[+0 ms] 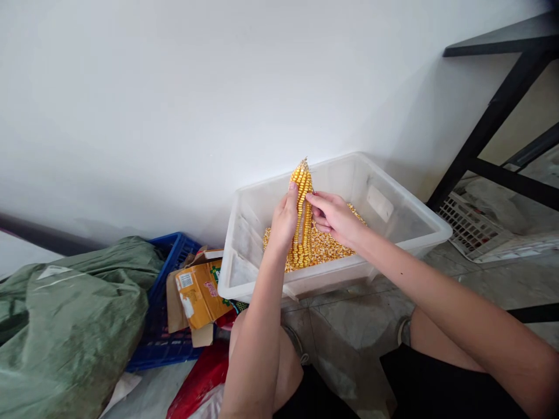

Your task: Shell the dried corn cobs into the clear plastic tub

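Note:
My left hand [285,220] grips a dried yellow corn cob [302,216], holding it upright over a clear plastic bin [393,210]. A bare strip runs down the cob where kernels are gone. My right hand [332,217] pinches the cob's right side with thumb and fingers against the kernels. Loose yellow kernels [327,247] cover the bin's bottom beneath both hands. The bin stands on the grey tiled floor in front of my knees, against the white wall.
A green woven sack [70,314] lies at the left beside a blue crate [168,326] holding torn orange cardboard [198,294]. A red bag [203,375] lies by my left knee. A black metal frame [493,116] and white plastic basket [476,230] stand at right.

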A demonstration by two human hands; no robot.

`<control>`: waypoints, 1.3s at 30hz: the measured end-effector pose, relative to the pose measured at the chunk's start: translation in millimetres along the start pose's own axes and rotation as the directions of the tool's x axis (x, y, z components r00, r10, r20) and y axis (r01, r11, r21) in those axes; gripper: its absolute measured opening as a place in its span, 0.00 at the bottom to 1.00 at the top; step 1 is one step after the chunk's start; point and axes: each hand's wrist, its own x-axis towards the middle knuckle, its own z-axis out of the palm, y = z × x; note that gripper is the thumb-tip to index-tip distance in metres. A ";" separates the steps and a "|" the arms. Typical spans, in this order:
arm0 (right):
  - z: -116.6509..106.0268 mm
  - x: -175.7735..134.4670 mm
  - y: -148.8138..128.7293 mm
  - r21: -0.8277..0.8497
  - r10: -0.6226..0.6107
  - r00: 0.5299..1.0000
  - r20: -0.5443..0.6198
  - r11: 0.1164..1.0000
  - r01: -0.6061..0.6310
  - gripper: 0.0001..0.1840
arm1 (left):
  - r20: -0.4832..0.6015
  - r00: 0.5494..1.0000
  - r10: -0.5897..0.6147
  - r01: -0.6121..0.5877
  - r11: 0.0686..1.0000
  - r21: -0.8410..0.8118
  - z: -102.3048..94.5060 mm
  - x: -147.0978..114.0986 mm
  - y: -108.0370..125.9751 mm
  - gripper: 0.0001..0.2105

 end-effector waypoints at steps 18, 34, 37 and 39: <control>-12.8 -4.4 -0.8 -0.856 -0.602 0.799 0.009 0.408 0.317 0.09 | -0.007 1.000 0.026 -0.025 0.993 0.118 -2.6 0.6 -5.1 0.29; -56.5 -13.5 -62.6 -0.913 -0.322 0.929 0.181 0.296 0.280 0.19 | 0.001 1.000 0.006 -0.006 0.996 0.091 -18.3 -1.9 -12.9 0.28; -51.7 -18.2 -65.5 -0.923 -0.287 0.931 0.226 0.242 0.299 0.18 | 0.014 0.998 0.061 -0.062 0.995 0.076 -15.4 -1.2 -10.7 0.27; -50.8 -18.5 -65.4 -0.926 -0.287 0.927 0.241 0.220 0.308 0.18 | 0.016 0.997 0.081 -0.082 0.993 0.082 -14.2 -1.5 -8.6 0.26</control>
